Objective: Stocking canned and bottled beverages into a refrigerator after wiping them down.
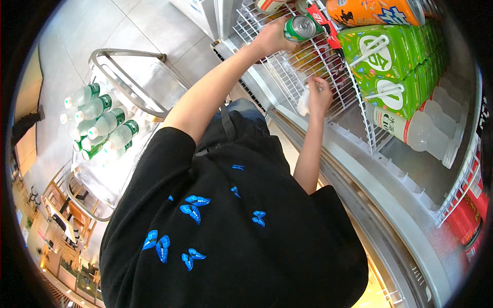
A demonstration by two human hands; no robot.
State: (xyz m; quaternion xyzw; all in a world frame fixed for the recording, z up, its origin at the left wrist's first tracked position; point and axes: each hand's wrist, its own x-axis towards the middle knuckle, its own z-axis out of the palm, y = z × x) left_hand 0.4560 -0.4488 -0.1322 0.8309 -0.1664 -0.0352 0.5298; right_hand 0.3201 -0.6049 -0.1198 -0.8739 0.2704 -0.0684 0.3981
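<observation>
My left hand [272, 37] grips a green drink can [302, 27] by its side, its metal lid facing me. The can is over a white wire shelf [285, 73] in an open refrigerated display. Lower and nearer to me, my right hand [320, 96] pinches a crumpled white cloth or tissue [303, 102] beside the wire shelving. A red label strip [325, 25] runs along the shelf edge right next to the can. Packaged goods [306, 59] show through the wires, too blurred to name.
Green drink cartons [379, 52] with straws, an orange can [373, 12] and clear plastic bottles [431, 131] fill the shelf at right. Red cans [464, 219] stand below. At left, a metal cart [98, 184] carries several green-labelled bottles [104, 123]. The cooler's door frame [369, 192] runs beside me.
</observation>
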